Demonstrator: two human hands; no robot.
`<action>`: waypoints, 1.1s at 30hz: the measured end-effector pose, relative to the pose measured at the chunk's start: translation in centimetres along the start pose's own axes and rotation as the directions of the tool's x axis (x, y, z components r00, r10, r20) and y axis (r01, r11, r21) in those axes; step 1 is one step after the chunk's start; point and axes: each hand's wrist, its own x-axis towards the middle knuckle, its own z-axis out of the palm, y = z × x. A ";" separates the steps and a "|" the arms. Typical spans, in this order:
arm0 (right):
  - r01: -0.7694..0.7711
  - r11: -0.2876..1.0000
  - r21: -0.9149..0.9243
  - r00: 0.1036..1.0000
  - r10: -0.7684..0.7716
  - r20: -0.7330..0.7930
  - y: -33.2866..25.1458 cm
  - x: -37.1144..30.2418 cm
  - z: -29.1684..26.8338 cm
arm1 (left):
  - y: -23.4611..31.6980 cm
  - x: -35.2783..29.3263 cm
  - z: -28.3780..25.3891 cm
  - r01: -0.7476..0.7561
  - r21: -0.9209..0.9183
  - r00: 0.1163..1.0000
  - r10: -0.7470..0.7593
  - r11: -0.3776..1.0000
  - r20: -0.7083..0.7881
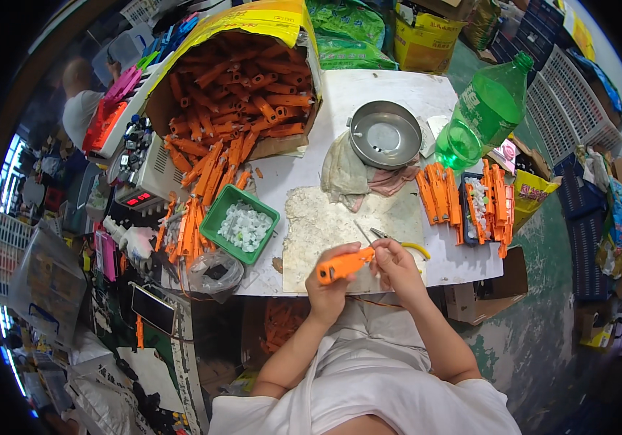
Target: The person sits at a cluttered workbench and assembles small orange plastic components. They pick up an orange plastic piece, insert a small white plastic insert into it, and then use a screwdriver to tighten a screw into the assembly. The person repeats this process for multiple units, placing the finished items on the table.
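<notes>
Holds an orange plastic housing (343, 266) over the worktable's (463, 270) near edge, left hand (328, 291) wrapped around its body. Pinches its right end between thumb and fingers of the right hand (398, 270); cannot tell whether with a small part between. Could drop a tiny piece toward the lap (372, 322) from a slip of that pinch, or knock the yellow-handled pliers (417, 247) just beyond. To the left, in a clear plastic bag (215, 272), dark contents; beside it, in a green tray (216, 207), heaped white pieces (244, 228), liable to spill from an elbow's bump. To the right, in a dark tray (470, 175), more white pieces. Farther, in a metal bowl (391, 130), a few small bits (378, 149). Farthest, in a big yellow sack (282, 14), loose orange housings (246, 87), apt to slide out from a nudge.
</notes>
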 end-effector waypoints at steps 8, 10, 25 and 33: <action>0.511 0.408 -0.757 0.770 -0.608 0.192 -5.1 -3.2 1.5 | 0.5 0.9 -3.3 0.126 0.167 0.990 -0.136 0.978 0.046; 0.555 0.198 -0.808 0.675 -0.675 0.298 -5.4 -3.4 1.6 | 0.8 1.0 -3.3 0.089 0.194 0.991 -0.106 0.977 0.076; 0.526 0.015 -0.850 0.636 -0.671 0.382 -6.1 -4.0 1.4 | 2.0 1.3 -4.7 0.031 0.377 0.970 -0.119 0.926 0.213; 0.548 -0.067 -0.834 0.618 -0.639 0.458 -3.6 -4.4 0.4 | 2.5 1.1 -5.7 0.072 0.468 0.930 -0.229 0.881 0.288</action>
